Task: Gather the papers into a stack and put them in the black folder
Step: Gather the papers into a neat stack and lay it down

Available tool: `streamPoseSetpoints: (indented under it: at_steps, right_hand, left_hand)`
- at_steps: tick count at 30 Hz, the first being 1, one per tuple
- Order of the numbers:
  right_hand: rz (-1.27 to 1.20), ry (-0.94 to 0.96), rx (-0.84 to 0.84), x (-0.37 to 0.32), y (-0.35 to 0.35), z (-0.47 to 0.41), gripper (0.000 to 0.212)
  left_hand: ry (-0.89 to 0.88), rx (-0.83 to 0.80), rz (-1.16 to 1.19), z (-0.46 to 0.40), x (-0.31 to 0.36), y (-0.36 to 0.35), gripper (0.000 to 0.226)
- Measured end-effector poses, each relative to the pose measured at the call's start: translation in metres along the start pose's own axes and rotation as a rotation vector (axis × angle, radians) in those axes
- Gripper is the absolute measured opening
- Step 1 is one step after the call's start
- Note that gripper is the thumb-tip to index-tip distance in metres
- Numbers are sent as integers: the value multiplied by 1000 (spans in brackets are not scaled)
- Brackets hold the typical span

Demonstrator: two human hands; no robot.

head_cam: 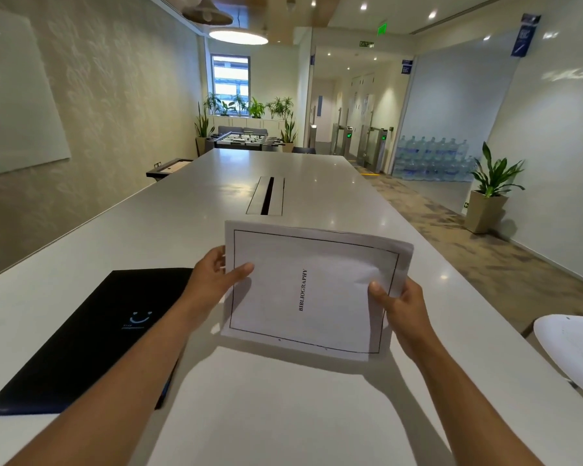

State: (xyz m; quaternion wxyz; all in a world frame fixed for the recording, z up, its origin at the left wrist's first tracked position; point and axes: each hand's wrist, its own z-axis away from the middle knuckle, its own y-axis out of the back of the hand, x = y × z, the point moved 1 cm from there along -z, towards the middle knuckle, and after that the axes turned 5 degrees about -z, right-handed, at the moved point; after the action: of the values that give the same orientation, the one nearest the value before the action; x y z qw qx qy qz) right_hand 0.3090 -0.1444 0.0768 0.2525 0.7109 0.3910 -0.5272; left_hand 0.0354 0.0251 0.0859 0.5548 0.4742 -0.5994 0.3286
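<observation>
Squaring the papers (303, 290) above the white table (182, 230), left hand (216, 280) and right hand (398, 304) each pinching a side edge; tap the edges flush, I'd say, before turning to the closed black folder (91, 338) at nine o'clock; long office room, potted plant (492, 176) at two o'clock.
</observation>
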Motion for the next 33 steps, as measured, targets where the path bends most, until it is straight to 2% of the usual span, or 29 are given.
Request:
streamPoseSetpoints:
  at_steps: [4,9,12,17,19,22,24,25,27,30,33]
  right_hand:
    - [-26,12,25,0,-4,2,18]
    - [-80,80,117,-12,-6,-1,19]
    - [-75,93,125,-6,-9,2,26]
    - [-67,42,132,19,-7,13,42]
    - [-13,68,117,17,-8,12,53]
    - [103,201,122,7,-11,8,85]
    - [191,279,136,2,-12,4,94]
    - [227,305,141,1,-11,3,92]
    - [288,358,149,-2,-12,2,75]
    - [325,381,190,-3,-15,2,54]
    - [298,352,223,-5,-16,-1,50]
  left_hand:
    - [-105,56,65,13,8,-8,35]
    - [-232,207,80,17,21,-21,26]
    - [-199,228,65,21,5,-24,25]
    - [-96,153,81,33,-29,-24,50]
    - [-148,164,23,33,-24,-23,61]
    - [-293,202,-115,30,-9,-23,86]
    - [-386,242,-211,29,-1,-23,101]
    - [-435,263,-259,29,2,-24,104]
    - [-524,298,-339,29,5,-26,100]
    - [-603,299,-407,27,7,-27,75]
    - [-614,302,-437,25,9,-26,52]
